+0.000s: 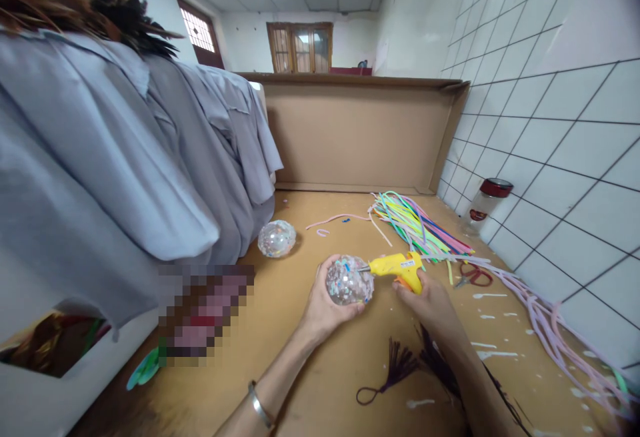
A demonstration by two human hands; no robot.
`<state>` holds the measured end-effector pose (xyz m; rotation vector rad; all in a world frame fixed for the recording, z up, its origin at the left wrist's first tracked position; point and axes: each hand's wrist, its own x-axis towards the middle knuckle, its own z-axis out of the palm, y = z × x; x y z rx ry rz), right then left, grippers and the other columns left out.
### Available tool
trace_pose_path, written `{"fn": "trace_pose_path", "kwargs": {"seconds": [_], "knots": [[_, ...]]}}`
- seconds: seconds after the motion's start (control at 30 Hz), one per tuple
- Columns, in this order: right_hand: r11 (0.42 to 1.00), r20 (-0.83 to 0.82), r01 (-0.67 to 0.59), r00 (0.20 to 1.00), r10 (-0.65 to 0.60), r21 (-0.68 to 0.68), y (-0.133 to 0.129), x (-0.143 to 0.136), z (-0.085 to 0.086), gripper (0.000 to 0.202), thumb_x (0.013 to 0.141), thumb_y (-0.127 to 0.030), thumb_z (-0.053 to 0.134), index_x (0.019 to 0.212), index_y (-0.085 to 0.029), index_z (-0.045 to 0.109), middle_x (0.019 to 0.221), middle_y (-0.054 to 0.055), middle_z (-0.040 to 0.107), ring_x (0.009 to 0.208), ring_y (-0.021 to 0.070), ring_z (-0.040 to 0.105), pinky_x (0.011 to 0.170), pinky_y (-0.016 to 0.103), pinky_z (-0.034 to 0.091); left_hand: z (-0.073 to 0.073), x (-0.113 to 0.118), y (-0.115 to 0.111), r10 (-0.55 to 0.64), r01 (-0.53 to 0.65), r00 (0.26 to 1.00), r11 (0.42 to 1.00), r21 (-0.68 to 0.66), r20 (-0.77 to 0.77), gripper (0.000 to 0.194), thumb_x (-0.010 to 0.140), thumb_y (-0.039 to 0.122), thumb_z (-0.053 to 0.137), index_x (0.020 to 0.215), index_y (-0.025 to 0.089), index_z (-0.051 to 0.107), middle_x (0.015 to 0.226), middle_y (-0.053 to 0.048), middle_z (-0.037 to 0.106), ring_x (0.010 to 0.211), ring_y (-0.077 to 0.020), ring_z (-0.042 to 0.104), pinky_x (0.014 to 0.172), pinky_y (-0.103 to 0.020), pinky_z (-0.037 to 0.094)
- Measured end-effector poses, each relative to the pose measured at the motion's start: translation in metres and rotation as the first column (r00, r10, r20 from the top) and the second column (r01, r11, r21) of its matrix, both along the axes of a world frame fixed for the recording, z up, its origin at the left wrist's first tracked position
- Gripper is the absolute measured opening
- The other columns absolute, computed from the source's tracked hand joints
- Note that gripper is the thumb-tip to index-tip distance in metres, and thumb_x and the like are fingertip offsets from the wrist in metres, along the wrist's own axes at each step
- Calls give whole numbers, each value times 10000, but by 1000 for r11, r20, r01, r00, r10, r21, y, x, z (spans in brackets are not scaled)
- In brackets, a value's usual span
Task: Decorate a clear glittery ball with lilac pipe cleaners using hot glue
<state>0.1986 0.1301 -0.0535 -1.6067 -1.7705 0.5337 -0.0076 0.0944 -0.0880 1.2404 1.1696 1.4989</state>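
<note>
Head view: brown table (225, 357), seen from its near edge, with work in both hands near its middle.
Tiled wall (550, 117): white with dark joints, along the table's right edge.
Grey cloth (190, 157): hangs in folds over the left edge, with dark feathers (115, 10) above it.
Cardboard panel (355, 137): upright at the far edge.
Blurred patch (210, 317): pinkish, toward the left edge, contents too pixelated to tell; a green piece (143, 369) lies at its near end.
Coloured strands (415, 227): a loose bundle toward the far right corner.
Lilac strands (540, 320): trail along the right edge toward the near right corner.
Left hand (320, 310): fingers curved around the left and near sides of the speckled ball, a bracelet (259, 405) on the forearm.
Right hand (433, 303): fingers closed on the handle of the glue gun.
Glue gun (400, 265): yellow, nozzle pointing left at the ball; whether the tip touches, I cannot tell.
Speckled ball (349, 282): clear with coloured flecks, above the middle of the table.
Jar (484, 205): clear, red lid, near the far right corner, beside the wall.
Speckled bowl (277, 239): clear, flecked, toward the far left corner, apart from the hands.
Tassel (397, 363): dark purple, looped cord, between the forearms; more dark threads lie partly under the right one.
Scissors (475, 277): red handles, right of the right hand.
Pink strand (340, 217): loose, left of the bundle.
White smears (497, 355): on the tabletop toward the right edge.
</note>
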Motion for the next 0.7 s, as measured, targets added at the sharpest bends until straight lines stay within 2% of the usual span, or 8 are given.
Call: {"fn": "trace_pose_path", "kwargs": {"seconds": [0.3, 0.47, 0.7], "knots": [[1000, 29, 10, 1000, -11, 5, -2, -4, 6, 309, 667, -553, 475, 650, -245, 465, 574, 29, 586, 551, 199, 531, 524, 286, 356, 4, 2, -3, -35, 34, 998, 999, 32, 49, 924, 455, 209, 853, 1267, 229, 412, 1276, -104, 570, 1189, -301, 577, 1074, -476, 425], [1000, 0, 4, 1000, -4, -9, -3, -6, 8, 313, 663, -554, 475, 663, -242, 486, 592, 32, 592, 568, 207, 544, 540, 293, 373, 5, 4, -4, -59, 59, 996, 998, 8, 70, 914, 463, 198, 848, 1266, 243, 413, 1272, -96, 581, 1174, -300, 587, 1062, -478, 433], [999, -37, 9, 999, -7, 33, -3, -4, 6, 303, 676, -544, 501, 654, -243, 478, 591, 24, 588, 568, 196, 530, 543, 286, 362, 1, 4, -3, -49, 49, 997, 999, 4, 56, 939, 446, 195, 853, 1282, 237, 428, 1277, -106, 575, 1180, -307, 575, 1075, -486, 411]]}}
